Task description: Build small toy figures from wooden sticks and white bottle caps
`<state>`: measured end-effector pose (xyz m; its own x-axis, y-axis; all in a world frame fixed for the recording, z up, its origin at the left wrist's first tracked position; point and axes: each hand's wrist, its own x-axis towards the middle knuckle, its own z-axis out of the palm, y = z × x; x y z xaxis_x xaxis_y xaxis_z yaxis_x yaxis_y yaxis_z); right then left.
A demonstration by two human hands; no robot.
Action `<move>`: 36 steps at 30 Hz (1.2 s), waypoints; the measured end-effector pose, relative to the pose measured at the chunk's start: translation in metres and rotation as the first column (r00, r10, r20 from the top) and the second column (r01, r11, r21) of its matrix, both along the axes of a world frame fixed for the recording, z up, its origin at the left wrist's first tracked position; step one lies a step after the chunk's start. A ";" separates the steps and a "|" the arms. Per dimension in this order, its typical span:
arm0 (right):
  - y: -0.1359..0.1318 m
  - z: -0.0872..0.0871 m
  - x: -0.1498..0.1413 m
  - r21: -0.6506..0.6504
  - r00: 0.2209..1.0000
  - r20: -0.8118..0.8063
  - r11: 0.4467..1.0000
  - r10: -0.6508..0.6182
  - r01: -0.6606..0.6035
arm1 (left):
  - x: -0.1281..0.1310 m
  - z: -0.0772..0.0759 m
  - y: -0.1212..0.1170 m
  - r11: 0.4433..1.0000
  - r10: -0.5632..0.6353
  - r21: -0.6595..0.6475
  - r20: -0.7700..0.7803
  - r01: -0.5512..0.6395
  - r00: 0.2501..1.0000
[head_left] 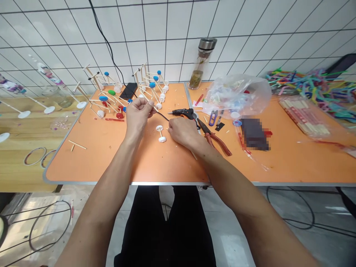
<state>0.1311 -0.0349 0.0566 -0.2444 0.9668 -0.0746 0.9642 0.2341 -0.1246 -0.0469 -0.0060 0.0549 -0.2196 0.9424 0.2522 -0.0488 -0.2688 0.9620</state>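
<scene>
My left hand (139,113) is closed in a pinch above the orange table, with the pale end of a small wooden stick (156,109) showing at its fingertips. My right hand (182,129) lies low to its right, fingers curled; whatever they hold is hidden. A thin black cord (162,116) runs between both hands. Just in front of them stands a stick axle with white wheels (160,134) at its two ends. Beyond the right hand lies a black and orange glue gun (182,112). Part of another stick (194,155) shows beneath my right forearm.
Stick models with blue caps (152,85) stand at the back left beside a phone (128,91). Red-handled pliers (214,139) lie right of my hand. Farther off are a glass bottle (197,76), a plastic bag (239,94) and packed sticks (303,116).
</scene>
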 end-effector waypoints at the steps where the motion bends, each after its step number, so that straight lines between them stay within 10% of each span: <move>1: -0.001 0.002 -0.001 0.002 1.000 0.002 1.000 0.006 -0.006 | 0.000 0.000 0.000 1.000 0.001 0.002 0.003 -0.001 1.000; 16: 0.026 0.019 0.059 0.272 0.942 -0.131 0.903 -0.308 0.333 | 0.003 0.002 -0.003 1.000 -0.002 0.001 0.022 0.002 1.000; 36: 0.045 -0.008 0.061 -0.010 0.873 -0.282 0.911 -0.399 0.413 | 0.000 0.003 -0.002 0.993 -0.022 -0.109 0.154 0.039 0.988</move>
